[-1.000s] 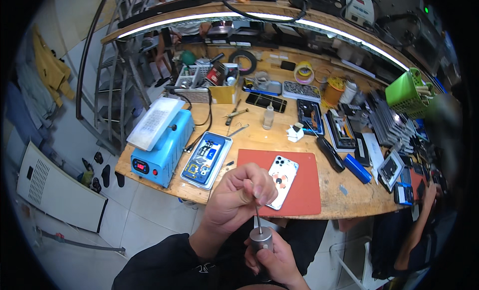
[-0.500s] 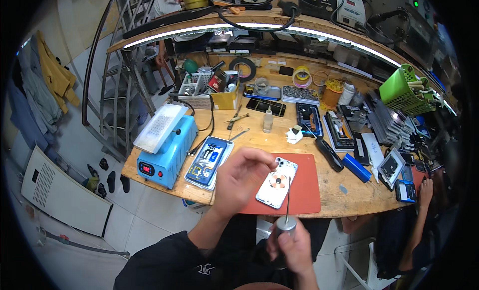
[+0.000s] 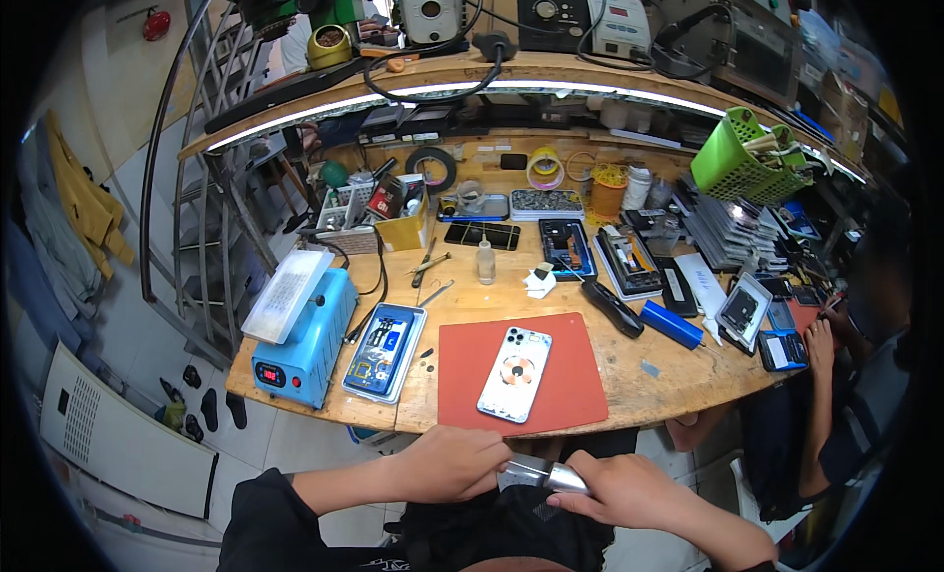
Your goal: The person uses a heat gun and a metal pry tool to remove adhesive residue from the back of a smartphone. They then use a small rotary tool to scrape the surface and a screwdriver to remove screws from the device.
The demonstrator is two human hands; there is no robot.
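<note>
Below the table's front edge, my right hand (image 3: pixel 624 488) grips a hand tool by its silver, cylindrical handle (image 3: pixel 566 478). My left hand (image 3: pixel 457 464) is closed just left of the handle, around where the tool's thin shaft would lie; what its fingers pinch is hidden. Beyond both hands, a white phone (image 3: pixel 516 374) lies on a red mat (image 3: pixel 570 385), its round copper coil facing up. Neither hand touches the phone. Left of the mat, an opened blue phone (image 3: pixel 382 350) rests in a clear tray.
A light-blue heating machine (image 3: pixel 307 336) stands at the left table edge. A small bottle (image 3: pixel 486 261), tweezers (image 3: pixel 429 265), a black tool (image 3: pixel 613 308) and a blue cylinder (image 3: pixel 673 324) lie beyond the mat. Another person's hand (image 3: pixel 818 338) is at the right.
My left hand has dropped from above the phone to beside the tool. The tool has swung from upright to sideways, its shaft now out of sight. The view has shifted.
</note>
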